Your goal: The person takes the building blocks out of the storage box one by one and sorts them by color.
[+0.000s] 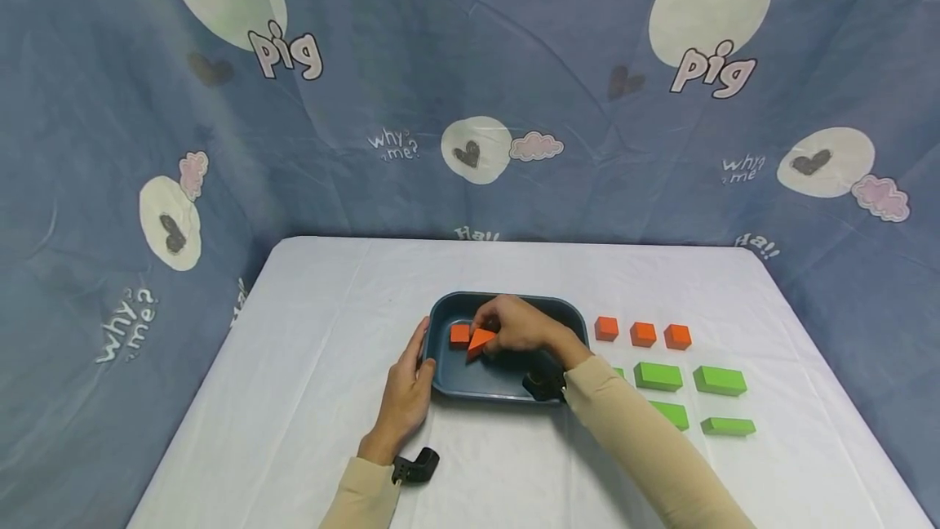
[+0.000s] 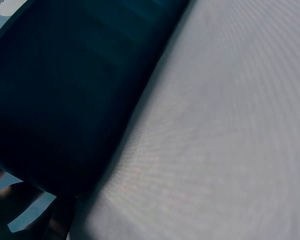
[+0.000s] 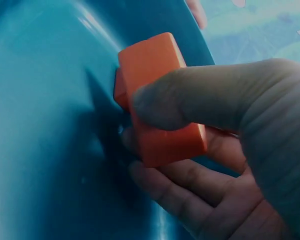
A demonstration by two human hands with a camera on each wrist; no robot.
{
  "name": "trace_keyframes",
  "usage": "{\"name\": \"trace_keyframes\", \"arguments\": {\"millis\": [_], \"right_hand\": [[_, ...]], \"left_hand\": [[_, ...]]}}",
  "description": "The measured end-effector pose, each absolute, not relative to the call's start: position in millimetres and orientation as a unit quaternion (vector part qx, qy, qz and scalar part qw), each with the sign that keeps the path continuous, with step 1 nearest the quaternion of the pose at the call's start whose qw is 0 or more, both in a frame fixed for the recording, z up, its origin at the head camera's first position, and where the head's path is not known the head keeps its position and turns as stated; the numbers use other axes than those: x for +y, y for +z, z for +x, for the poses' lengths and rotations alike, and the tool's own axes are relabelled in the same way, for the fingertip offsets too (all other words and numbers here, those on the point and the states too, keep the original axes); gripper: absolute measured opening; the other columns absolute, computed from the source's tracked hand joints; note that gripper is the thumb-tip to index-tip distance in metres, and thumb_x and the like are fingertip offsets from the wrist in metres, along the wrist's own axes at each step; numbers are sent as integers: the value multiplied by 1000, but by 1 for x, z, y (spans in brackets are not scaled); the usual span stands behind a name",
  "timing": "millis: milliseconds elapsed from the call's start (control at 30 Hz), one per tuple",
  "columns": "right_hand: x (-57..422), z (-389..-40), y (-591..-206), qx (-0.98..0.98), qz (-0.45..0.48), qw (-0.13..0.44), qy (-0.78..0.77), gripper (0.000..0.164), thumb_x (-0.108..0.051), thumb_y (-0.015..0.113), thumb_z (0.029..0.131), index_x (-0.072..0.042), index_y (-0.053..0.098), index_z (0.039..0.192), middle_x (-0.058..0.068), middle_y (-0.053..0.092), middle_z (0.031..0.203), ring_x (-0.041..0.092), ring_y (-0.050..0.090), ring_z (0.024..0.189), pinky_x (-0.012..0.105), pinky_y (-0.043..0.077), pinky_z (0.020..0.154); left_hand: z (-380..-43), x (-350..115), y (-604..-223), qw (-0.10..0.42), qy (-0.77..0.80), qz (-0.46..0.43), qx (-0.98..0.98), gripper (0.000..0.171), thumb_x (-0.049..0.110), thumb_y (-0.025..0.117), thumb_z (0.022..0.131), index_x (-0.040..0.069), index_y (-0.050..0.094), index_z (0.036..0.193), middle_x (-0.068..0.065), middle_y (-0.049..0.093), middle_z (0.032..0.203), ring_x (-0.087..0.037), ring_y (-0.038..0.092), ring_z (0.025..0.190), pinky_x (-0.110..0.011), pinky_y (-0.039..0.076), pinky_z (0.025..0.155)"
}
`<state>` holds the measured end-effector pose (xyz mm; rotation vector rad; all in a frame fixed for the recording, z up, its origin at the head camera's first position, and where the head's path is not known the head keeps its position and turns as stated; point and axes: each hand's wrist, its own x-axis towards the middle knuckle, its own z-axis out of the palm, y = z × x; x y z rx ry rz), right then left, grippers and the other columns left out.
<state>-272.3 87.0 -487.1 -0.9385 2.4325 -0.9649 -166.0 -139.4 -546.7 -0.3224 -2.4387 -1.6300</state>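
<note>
A dark blue rectangular tray [image 1: 477,394] lies on the white table. My right hand [image 1: 520,323] is inside it, pinching an orange triangular block [image 1: 481,341] between thumb and fingers. In the right wrist view, the thumb presses on a broad face of this orange block [image 3: 152,55]. An orange cube [image 1: 459,335] sits in the tray just left of the held block, and an orange piece [image 3: 121,90] peeks out behind it in the right wrist view. Against the tray's left outer side rests my left hand [image 1: 404,394], its fingers fairly straight along the wall.
Right of the tray, orange cubes [image 1: 643,335] stand in a row. Several green blocks [image 1: 658,376] lie nearer, some partly hidden by the right sleeve [image 1: 646,439]. A blue patterned cloth [image 1: 470,64] hangs behind the white-covered table [image 1: 308,398].
</note>
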Motion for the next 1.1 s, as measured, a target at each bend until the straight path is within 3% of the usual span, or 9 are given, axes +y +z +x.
{"name": "trace_keyframes", "arguments": {"millis": [200,400,500,600,833,1100], "right_hand": [[93,-271,-480,838,-330,180,-395,30,2,81,78,-11,75,105,-5,72,95,13,65,83,33,55,83],[102,-271,-463,800,-325,180,-472,31,4,77,83,0,73,113,2,72,103,19,67,88,33,56,85],[106,-271,-455,795,-319,167,-489,31,4,77,83,-2,73,113,3,72,105,20,67,88,33,57,83],[111,-271,-449,798,-312,150,-493,32,4,76,83,-5,72,113,4,71,104,20,67,84,33,57,80],[132,-270,-439,820,-284,105,-485,31,2,77,83,-9,71,112,4,70,103,22,66,85,35,56,84],[168,-270,-434,842,-242,65,-478,32,-1,78,82,-13,70,111,3,71,104,22,67,82,37,57,80]], "left_hand": [[-166,-138,-548,88,-550,-103,-824,68,-5,50,96,8,32,160,-18,50,150,-31,51,135,-51,36,112],[-164,-138,-548,87,-550,-99,-825,68,-4,49,96,10,32,161,-18,52,148,-30,51,135,-51,37,112],[-164,-138,-547,89,-549,-98,-825,67,-4,48,96,8,32,160,-17,51,150,-30,50,136,-50,35,113],[-164,-138,-546,91,-547,-97,-827,67,-4,48,96,7,32,160,-14,48,153,-27,47,139,-45,34,115],[-165,-137,-546,96,-543,-99,-828,68,-5,48,96,7,32,160,-12,45,156,-25,44,141,-20,27,113],[-165,-136,-547,95,-541,-97,-830,66,-4,48,97,6,31,160,-11,41,158,-26,40,143,-18,24,113]]}}
